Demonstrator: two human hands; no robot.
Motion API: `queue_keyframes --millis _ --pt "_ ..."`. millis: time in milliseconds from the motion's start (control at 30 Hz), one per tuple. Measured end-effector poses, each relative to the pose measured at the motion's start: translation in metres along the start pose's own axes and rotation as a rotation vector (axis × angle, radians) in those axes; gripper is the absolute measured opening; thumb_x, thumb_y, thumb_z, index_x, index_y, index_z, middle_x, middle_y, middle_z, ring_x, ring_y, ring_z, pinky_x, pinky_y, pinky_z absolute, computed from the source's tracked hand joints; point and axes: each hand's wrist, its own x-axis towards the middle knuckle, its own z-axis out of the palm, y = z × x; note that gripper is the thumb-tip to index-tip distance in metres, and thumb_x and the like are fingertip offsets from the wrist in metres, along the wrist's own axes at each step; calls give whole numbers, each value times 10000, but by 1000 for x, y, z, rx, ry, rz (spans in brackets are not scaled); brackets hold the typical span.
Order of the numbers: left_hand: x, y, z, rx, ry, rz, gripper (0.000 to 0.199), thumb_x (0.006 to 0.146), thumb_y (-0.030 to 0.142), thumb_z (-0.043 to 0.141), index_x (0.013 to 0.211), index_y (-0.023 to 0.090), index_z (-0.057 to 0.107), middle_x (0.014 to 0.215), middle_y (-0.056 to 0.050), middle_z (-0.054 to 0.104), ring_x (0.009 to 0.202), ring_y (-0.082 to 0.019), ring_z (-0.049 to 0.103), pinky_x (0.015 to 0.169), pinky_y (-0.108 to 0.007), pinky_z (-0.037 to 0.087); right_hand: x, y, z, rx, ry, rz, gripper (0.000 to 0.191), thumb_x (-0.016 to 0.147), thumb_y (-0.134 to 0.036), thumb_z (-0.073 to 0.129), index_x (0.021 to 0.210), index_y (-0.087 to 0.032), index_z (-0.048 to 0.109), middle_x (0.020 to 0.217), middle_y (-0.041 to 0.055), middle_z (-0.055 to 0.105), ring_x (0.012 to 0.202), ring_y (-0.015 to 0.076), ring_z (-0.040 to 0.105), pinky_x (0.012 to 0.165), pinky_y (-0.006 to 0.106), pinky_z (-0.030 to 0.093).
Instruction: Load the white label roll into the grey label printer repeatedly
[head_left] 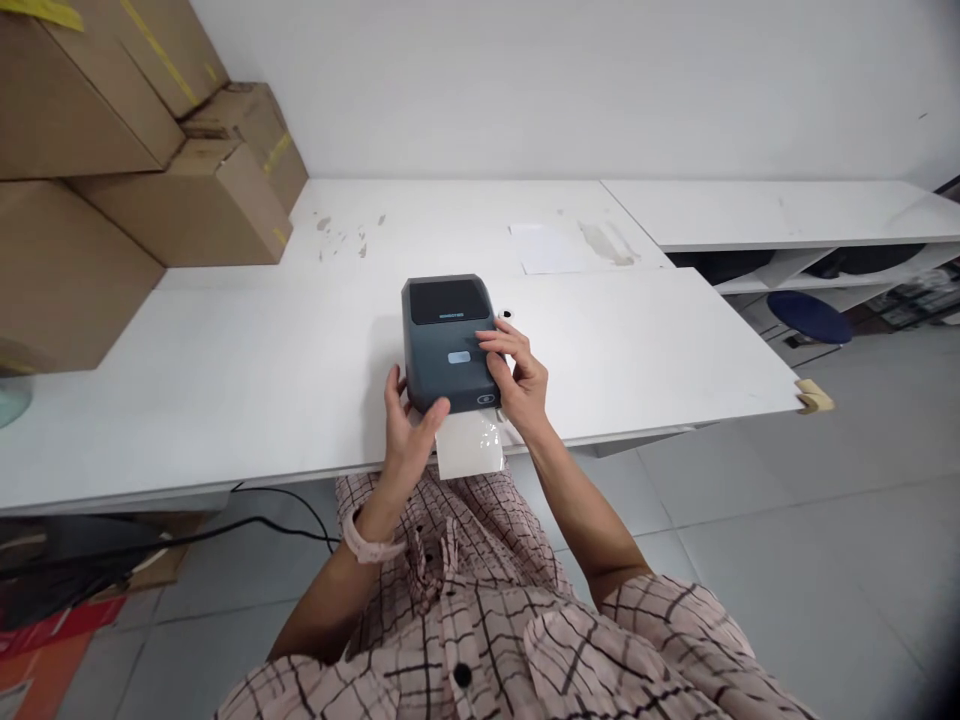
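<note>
Several boxes [172, 200] crowd left end of white table [637, 340], which runs right to a padded corner [814, 396]. Dark device [442, 380] near front edge; left hand [407, 435] clasping its side, right hand [523, 385] half-curled opposite, grip unclear.

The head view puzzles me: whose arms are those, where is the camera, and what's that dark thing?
There is no robot here, just a person's bare hands. The only camera sits on their head, looking forward and down. The left hand grips the near-left corner of a dark, boxy device; the right hand is at its right side, fingers over the top. A pale, shiny sheet sticks out at its near side. The device is on a white table, with paper farther back and cardboard boxes to the left.
</note>
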Motion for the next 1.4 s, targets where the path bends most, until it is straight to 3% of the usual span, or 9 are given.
queue_keyframes --millis 167,267,467,700,833,967,1133,1267,1400 --pt "-54 -15 0 141 133 -60 577 785 642 758 1135 215 590 1025 -62 632 885 -185 621 752 -301 528 -2 2 2 32 23 33 359 1064 -366 391 1276 -321 677 1308 82 717 1437 250 525 1199 563 423" --pt "-54 -4 1 41 -25 -198 521 737 668 774 878 190 623 752 4 574 629 -121 513 544 -247 409 -1 4 1 19 27 30 363 1065 -374 388 1246 -310 697 1363 84 682 1417 235 546 1182 535 451" --pt "-45 21 6 -235 -189 -307 544 577 626 880 753 162 656 601 49 500 486 -57 345 430 -217 252 1 -1 1 104 55 28 315 1023 -398 448 1116 -276 723 1295 97 713 1361 245 583 1197 519 427" --pt "-50 -2 0 -60 -182 -196 561 683 712 777 635 191 576 519 62 425 444 -75 338 429 -240 267 3 -9 -8 -41 -5 -148 380 1056 -295 346 1334 -307 604 1101 63 792 1341 252 599 1157 545 449" --pt "-46 -6 -21 74 -79 -31 462 918 636 597 743 210 615 614 27 497 532 -124 454 516 -261 387 0 -14 -18 -244 -135 -300 418 1062 -344 407 1470 -310 487 1168 63 786 1339 282 604 1184 568 414" --pt "-30 2 -37 246 177 244 349 1013 499 509 1221 251 642 1179 -90 682 988 -218 652 791 -325 543 -4 -26 -13 -449 -210 -483 530 1021 -480 539 1495 -263 437 1166 91 771 1293 301 636 1243 523 348" --pt "-10 3 -21 355 9 479 629 1016 428 542 1598 290 347 1664 -124 384 1546 -312 354 1244 -528 346 -1 -33 -4 -506 -190 -529 381 1025 -448 570 1333 -225 549 1062 72 775 1145 264 710 1216 488 381" --pt "-8 -1 -9 269 -57 364 780 997 442 591 1662 330 200 1752 -95 208 1618 -320 199 1298 -521 267 -16 -22 -16 -272 -111 -278 395 1033 -428 558 1393 -270 523 1339 94 698 1340 279 608 1204 550 398" --pt "-3 -3 -12 180 -44 284 650 1036 476 499 1640 349 294 1747 -53 245 1617 -288 218 1306 -470 272 -45 -7 -23 -106 12 127 520 1058 -488 454 1545 -310 409 1611 115 468 1534 320 392 1186 620 409"
